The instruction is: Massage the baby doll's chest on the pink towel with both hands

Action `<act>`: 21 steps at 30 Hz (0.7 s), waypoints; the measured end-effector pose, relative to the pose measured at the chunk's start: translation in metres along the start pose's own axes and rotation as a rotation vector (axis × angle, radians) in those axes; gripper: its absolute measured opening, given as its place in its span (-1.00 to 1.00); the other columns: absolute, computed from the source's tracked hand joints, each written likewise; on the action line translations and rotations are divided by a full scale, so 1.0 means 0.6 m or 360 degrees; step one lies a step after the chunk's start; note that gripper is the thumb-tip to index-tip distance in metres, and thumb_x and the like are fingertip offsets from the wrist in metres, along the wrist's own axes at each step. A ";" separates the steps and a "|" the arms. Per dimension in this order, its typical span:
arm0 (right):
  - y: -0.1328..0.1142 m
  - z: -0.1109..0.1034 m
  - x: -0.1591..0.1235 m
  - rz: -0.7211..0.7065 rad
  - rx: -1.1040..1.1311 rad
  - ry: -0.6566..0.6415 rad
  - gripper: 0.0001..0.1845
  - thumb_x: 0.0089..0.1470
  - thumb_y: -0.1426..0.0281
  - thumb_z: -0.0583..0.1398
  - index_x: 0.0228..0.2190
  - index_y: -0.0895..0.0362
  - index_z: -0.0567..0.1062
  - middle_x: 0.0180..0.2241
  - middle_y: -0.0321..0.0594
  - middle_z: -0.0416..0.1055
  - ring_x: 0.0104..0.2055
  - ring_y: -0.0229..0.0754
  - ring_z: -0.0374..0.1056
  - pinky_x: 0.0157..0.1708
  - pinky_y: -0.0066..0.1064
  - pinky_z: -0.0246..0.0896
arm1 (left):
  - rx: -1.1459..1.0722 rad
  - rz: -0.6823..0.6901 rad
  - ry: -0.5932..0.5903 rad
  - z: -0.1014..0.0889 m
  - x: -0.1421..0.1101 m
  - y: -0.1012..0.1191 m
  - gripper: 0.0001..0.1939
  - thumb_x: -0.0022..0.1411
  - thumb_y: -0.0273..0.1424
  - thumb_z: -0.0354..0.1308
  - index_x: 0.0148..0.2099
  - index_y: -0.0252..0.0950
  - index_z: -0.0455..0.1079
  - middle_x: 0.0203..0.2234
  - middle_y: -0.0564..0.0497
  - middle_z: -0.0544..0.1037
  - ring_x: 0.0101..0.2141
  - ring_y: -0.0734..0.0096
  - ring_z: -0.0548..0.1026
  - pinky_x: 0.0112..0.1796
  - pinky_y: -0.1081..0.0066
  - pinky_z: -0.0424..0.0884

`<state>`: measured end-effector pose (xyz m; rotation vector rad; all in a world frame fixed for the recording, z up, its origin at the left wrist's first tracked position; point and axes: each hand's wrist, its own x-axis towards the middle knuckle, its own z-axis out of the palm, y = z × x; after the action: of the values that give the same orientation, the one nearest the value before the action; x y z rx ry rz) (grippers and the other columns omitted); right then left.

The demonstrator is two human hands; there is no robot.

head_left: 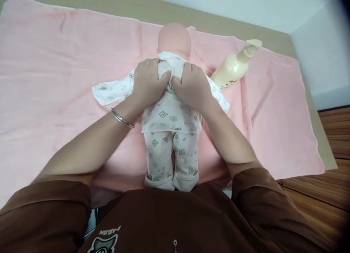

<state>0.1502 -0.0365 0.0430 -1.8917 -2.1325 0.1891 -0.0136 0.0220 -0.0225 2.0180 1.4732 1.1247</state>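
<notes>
Pink towel [54,56] under baby doll [174,37], apparently face-down and already wearing animal-print shirt [172,116] and trousers [160,154]. Across shoulders, half-curled left hand [150,79] and right hand [194,85], thumbs close together on puckered cloth; impossible to tell pinching from resting, or to judge remaining work.

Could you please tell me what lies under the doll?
A pink blanket shows on either side of the doll, spread over a table; whatever touches the doll's underside is hidden.
</notes>
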 end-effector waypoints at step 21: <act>0.044 0.028 0.059 0.0163 0.0192 -0.0044 -0.48 0.43 -0.01 -0.02 0.01 0.19 0.37 0.06 0.06 0.44 0.26 0.28 0.36 0.32 0.32 0.20 | 0.0103 -0.0233 0.0016 0.007 0.012 0.009 -0.69 0.34 -0.04 0.09 -0.32 -0.11 0.21 -0.24 -0.12 0.46 -0.03 -0.12 0.36 0.16 -0.23 0.18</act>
<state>0.1670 0.0035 0.0237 -1.9399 -1.9944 0.3594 -0.0063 0.0271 -0.0184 1.9134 1.6525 1.0415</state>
